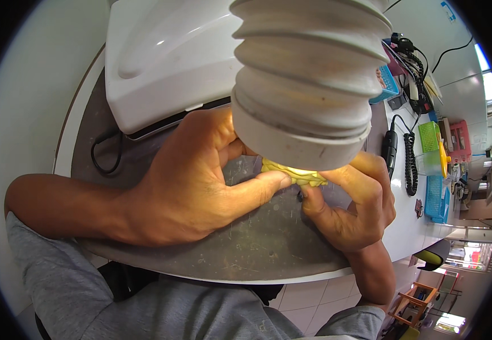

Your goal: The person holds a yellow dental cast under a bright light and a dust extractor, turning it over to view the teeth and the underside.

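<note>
A yellow dental model (309,180) with tooth-shaped bumps is held just under the mouth of a ribbed white suction hose (308,73), which covers part of it. My left hand (192,184) grips the model's left side, its thumb lying along the near edge; the other fingers are partly behind the hose. On the right side, my right hand (362,198) pinches the model between thumb and index finger, the remaining fingers curled. A small dark spot or object shows beside the right thumb, too small to make out.
A large white machine housing (166,62) stands at the back left on the grey mat (257,243), with a looped black cable (107,153) beside it. To the right are a black handpiece (390,150), its coiled cord (410,164), and blue (435,195) and green (429,137) baskets.
</note>
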The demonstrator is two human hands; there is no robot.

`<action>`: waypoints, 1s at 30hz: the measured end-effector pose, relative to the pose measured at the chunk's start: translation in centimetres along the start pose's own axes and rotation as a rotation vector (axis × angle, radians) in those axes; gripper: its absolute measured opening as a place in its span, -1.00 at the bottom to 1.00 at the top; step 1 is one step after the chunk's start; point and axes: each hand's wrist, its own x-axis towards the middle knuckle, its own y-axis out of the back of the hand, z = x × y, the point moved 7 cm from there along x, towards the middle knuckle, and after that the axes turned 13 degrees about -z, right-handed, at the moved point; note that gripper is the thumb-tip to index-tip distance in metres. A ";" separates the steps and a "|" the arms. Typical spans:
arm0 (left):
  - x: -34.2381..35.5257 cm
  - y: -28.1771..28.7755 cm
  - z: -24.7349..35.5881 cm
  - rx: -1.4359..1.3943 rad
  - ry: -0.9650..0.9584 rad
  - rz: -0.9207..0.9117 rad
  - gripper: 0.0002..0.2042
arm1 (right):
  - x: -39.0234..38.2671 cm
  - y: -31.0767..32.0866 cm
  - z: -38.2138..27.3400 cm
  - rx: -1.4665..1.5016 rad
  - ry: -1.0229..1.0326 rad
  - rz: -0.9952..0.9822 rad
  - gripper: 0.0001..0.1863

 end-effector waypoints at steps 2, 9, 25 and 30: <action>0.0 0.0 0.0 -0.014 -0.001 0.000 -0.67 | 0.0 0.0 0.0 0.013 0.003 0.012 -0.62; 0.0 0.2 0.2 0.051 -0.048 0.006 -0.65 | 0.2 0.0 0.3 0.041 0.019 0.090 -0.63; 0.1 0.1 0.3 0.045 -0.050 -0.003 -0.63 | 0.2 0.1 0.6 0.080 -0.001 0.066 -0.63; 0.0 0.1 0.2 0.130 0.050 -0.072 -0.59 | 0.1 0.1 1.0 0.164 -0.050 0.054 -0.65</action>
